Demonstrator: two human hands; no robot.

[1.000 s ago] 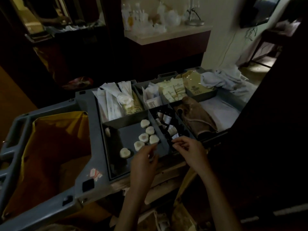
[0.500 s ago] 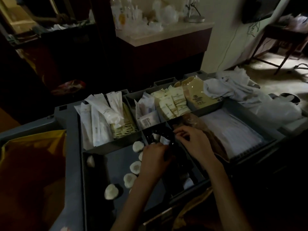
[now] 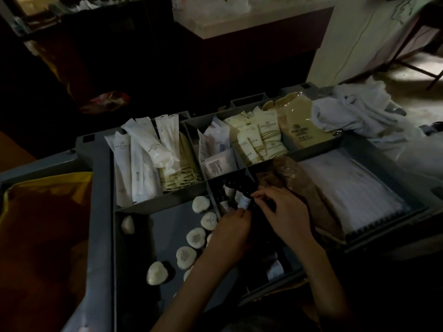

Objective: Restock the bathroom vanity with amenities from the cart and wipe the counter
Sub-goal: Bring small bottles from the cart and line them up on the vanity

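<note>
The grey cart (image 3: pixel 100 212) fills the lower view, its top tray split into compartments. Both hands meet in the narrow middle compartment, just toward 5 o'clock from the view's centre. The right hand (image 3: pixel 285 212) has its fingertips curled onto the neck of a small dark bottle (image 3: pixel 242 200) with a pale label, pinching it. The left hand (image 3: pixel 230 231) touches the same bottle from below, but the dim light hides whether it grips. At 9 o'clock of the hands, round white soaps (image 3: pixel 196 237) lie loose in a wide compartment. Long white sachets (image 3: pixel 143 149) stand at 11 o'clock, cream packets (image 3: pixel 259 144) at 12 o'clock, crumpled white cloths (image 3: pixel 359 111) at 2 o'clock. A yellow bag (image 3: pixel 43 224) hangs at the cart's 9 o'clock end. The pale-topped bench (image 3: pixel 251 17) stands well beyond at 12 o'clock.
</note>
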